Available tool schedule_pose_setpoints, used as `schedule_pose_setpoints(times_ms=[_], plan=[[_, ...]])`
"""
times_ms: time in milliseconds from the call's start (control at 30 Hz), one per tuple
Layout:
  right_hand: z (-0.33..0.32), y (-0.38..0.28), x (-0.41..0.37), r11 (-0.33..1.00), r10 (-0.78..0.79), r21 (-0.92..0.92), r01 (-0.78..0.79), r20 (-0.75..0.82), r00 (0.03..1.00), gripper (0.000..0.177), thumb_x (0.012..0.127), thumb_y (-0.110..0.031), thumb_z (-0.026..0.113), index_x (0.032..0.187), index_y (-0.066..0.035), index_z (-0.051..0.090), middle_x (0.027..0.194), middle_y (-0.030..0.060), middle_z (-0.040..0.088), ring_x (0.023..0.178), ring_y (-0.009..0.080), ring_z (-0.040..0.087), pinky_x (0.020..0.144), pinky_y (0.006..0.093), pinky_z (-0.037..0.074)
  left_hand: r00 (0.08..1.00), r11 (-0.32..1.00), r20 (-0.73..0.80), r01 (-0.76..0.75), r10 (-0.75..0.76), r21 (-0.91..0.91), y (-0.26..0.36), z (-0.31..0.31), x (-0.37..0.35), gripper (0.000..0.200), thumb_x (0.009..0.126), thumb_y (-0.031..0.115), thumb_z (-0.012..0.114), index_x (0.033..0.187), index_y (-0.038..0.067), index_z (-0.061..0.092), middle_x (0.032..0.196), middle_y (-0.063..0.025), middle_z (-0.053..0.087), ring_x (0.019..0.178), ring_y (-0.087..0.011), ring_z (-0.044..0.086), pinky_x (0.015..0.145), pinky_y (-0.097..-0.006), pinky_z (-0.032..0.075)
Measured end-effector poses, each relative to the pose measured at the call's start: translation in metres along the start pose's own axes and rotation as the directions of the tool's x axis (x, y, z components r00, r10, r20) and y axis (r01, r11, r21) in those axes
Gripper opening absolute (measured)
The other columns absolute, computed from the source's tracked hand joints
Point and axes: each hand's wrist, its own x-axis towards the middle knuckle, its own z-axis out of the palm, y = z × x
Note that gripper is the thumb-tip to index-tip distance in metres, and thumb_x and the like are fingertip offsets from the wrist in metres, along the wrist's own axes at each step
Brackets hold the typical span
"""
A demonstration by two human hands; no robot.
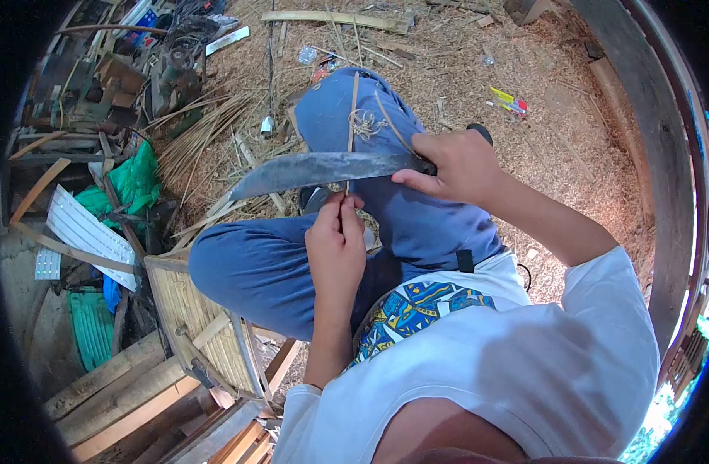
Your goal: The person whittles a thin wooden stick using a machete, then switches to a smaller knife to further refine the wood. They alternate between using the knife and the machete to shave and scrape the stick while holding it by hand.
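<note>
My right hand (456, 166) grips a machete (312, 170) by its dark handle, and the broad blade points left across my lap. My left hand (337, 236) pinches the near end of a thin bamboo strip (353, 108) just below the blade. This strip runs forward over my raised knee and crosses the blade in this view. Curly shavings (366, 124) hang about the strip at the knee. A second slender curved sliver (391, 122) reaches from the knee toward my right hand.
A bundle of split bamboo strips (207, 131) lies ahead on the left on shaving-covered ground (548, 185). Left of my leg stands a slatted bamboo piece (188, 309), with green plastic (130, 182) and a white perforated panel (88, 236) beyond. A wooden beam (648, 116) borders the right side.
</note>
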Motion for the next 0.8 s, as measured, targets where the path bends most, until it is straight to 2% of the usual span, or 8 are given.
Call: schedule_pose_setpoints(times_ms=[100, 300, 400, 533, 600, 667, 800], plan=[[-0.006, 0.000, 0.003, 0.999, 0.022, -0.033, -0.021, 0.049, 0.999, 0.066, 0.090, -0.071, 0.059, 0.074, -0.007, 0.062, 0.060, 0.0168, 0.063, 0.058, 0.0379, 0.066, 0.053, 0.0470, 0.052, 0.998, 0.996, -0.002, -0.070, 0.070, 0.047, 0.000, 0.009, 0.010, 0.019, 0.106, 0.011, 0.053, 0.097, -0.001, 0.063, 0.062, -0.0055, 0.055, 0.054, -0.0088, 0.051, 0.051, -0.0286, 0.039], [-0.002, -0.002, 0.008, 0.997, 0.059, -0.061, -0.056, 0.054, 0.997, 0.067, 0.091, -0.071, 0.058, 0.076, -0.007, 0.067, 0.059, 0.0181, 0.063, 0.058, 0.0386, 0.067, 0.053, 0.0473, 0.053, 0.998, 0.989, -0.002, -0.055, 0.056, 0.135, -0.001, 0.004, -0.002, 0.022, 0.107, 0.013, 0.052, 0.092, -0.001, 0.059, 0.062, -0.0065, 0.055, 0.055, -0.0088, 0.052, 0.052, -0.0293, 0.040], [0.003, -0.002, 0.011, 0.994, 0.094, -0.052, -0.092, 0.034, 0.995, 0.066, 0.091, -0.071, 0.057, 0.076, -0.007, 0.067, 0.060, 0.0188, 0.064, 0.059, 0.0390, 0.068, 0.054, 0.0479, 0.053, 1.000, 0.998, 0.013, 0.005, -0.006, 0.062, -0.010, -0.009, -0.021, 0.024, 0.108, 0.015, 0.051, 0.090, 0.000, 0.058, 0.064, -0.0047, 0.055, 0.058, -0.0071, 0.052, 0.054, -0.0276, 0.041], [0.007, -0.002, 0.014, 0.987, 0.161, -0.010, -0.161, 0.026, 0.987, 0.067, 0.092, -0.071, 0.055, 0.075, -0.008, 0.067, 0.064, 0.0200, 0.066, 0.064, 0.0402, 0.069, 0.059, 0.0498, 0.054, 0.987, 0.983, 0.037, 0.162, -0.159, -0.089, -0.014, -0.029, -0.057, 0.025, 0.109, 0.016, 0.050, 0.091, 0.002, 0.059, 0.067, 0.0000, 0.054, 0.062, -0.0045, 0.050, 0.056, -0.0229, 0.039], [0.004, -0.002, 0.018, 0.973, 0.230, -0.004, -0.230, 0.076, 0.970, 0.068, 0.092, -0.072, 0.053, 0.075, -0.008, 0.067, 0.067, 0.0199, 0.067, 0.067, 0.0411, 0.069, 0.061, 0.0503, 0.055, 0.973, 0.962, 0.045, 0.232, -0.228, -0.146, -0.020, -0.039, -0.075, 0.023, 0.110, 0.017, 0.051, 0.093, 0.003, 0.060, 0.068, 0.0018, 0.053, 0.063, -0.0036, 0.048, 0.056, -0.0209, 0.037], [-0.003, -0.004, 0.018, 0.968, 0.247, 0.022, -0.250, 0.110, 0.963, 0.071, 0.094, -0.073, 0.050, 0.076, -0.007, 0.068, 0.070, 0.0200, 0.068, 0.072, 0.0424, 0.069, 0.066, 0.0517, 0.055, 0.973, 0.966, 0.016, 0.232, -0.232, -0.117, -0.024, -0.046, -0.085, 0.022, 0.109, 0.017, 0.051, 0.096, 0.003, 0.062, 0.068, 0.0029, 0.052, 0.063, -0.0031, 0.046, 0.055, -0.0203, 0.036], [-0.014, -0.010, 0.019, 0.960, 0.263, 0.060, -0.273, 0.135, 0.955, 0.074, 0.093, -0.074, 0.050, 0.076, -0.004, 0.068, 0.071, 0.0209, 0.068, 0.073, 0.0420, 0.069, 0.067, 0.0527, 0.054, 0.980, 0.975, -0.040, 0.187, -0.193, -0.117, -0.017, -0.050, -0.081, 0.020, 0.109, 0.017, 0.053, 0.101, 0.002, 0.063, 0.069, 0.0042, 0.050, 0.062, -0.0025, 0.044, 0.054, -0.0202, 0.033]])
